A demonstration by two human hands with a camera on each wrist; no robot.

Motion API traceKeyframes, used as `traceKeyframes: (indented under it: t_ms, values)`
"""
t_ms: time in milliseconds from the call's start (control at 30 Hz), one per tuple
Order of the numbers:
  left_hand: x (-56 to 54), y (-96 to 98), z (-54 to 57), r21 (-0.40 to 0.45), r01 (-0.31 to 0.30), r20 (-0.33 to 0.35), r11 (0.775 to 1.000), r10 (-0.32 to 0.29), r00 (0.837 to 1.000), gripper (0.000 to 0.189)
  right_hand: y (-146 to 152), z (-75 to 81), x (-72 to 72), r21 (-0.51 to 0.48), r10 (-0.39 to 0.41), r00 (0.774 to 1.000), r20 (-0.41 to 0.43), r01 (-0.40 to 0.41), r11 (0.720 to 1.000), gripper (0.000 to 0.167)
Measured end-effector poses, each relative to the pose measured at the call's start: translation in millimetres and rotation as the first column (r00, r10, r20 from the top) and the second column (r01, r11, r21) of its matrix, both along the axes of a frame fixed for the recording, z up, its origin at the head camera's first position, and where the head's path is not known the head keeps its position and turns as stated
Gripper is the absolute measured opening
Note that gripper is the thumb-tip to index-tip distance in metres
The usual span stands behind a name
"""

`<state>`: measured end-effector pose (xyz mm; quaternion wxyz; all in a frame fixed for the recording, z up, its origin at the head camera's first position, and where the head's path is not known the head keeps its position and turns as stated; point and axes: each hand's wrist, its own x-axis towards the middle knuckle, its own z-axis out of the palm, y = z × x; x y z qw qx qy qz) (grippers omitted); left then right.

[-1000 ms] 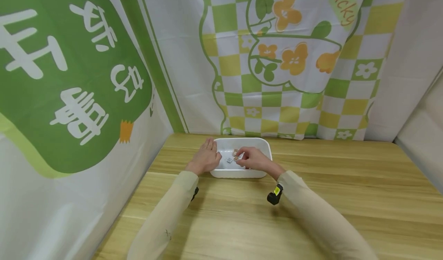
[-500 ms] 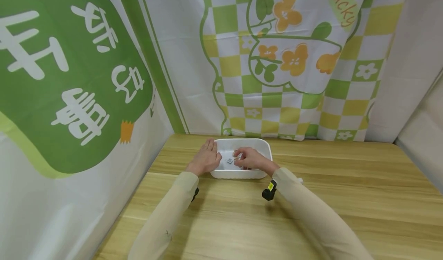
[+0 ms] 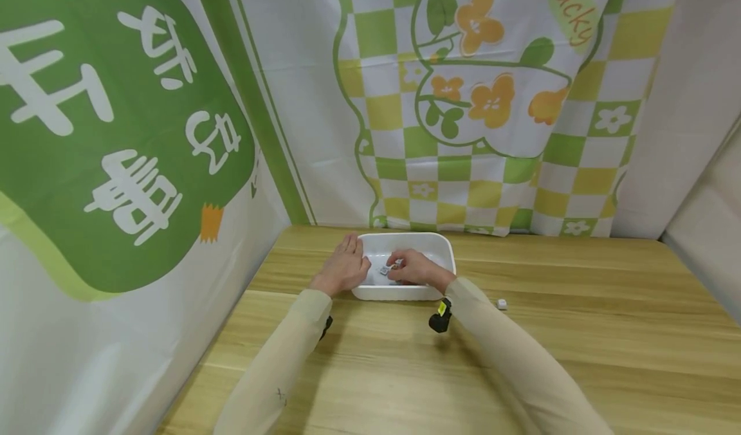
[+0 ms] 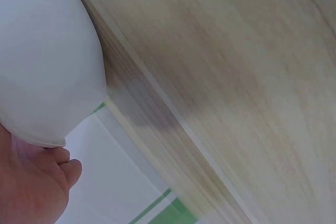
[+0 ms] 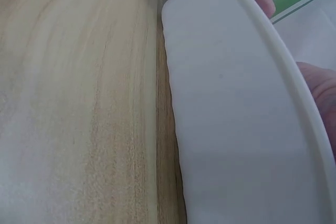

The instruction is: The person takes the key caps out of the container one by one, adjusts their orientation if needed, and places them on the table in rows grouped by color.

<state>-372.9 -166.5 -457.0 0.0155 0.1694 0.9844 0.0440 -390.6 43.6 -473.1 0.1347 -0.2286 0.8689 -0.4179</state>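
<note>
A white plastic container [image 3: 405, 292] stands on the wooden table, also filling much of the right wrist view as its outer wall [image 5: 231, 98]. My left hand [image 3: 341, 268] holds its left rim, the thumb on the inner side and the fingers along the edge. Inside, my right hand [image 3: 413, 268] bends its fingers and thumb down toward several small pieces. A small white-grey piece [image 3: 384, 270] lies just left of the fingertips. Another small piece with orange marking [image 3: 396, 266] shows between the fingers and thumb; whether they pinch it is hidden.
A small white block [image 3: 502, 304] lies on the table right of the container, near my right sleeve [image 3: 509, 351]. Behind the table hangs a green-and-yellow checked cloth [image 3: 440, 184]. Another printed cloth [image 3: 116, 165] covers the left side.
My right hand has moved slightly left inside the container, and its forearm has swung left, uncovering the small white block on the table. The left hand stays on the rim.
</note>
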Motion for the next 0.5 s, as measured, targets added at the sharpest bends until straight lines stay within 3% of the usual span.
traceKeyframes:
  t_ms: [500]
  values:
    - [-1.7, -0.2, -1.0, 0.007, 0.016, -0.016, 1.000, -0.016, 1.000, 0.063, -13.1, -8.4, -8.2, 0.021, -0.033, 0.999, 0.013, 0.032, 0.999, 0.034]
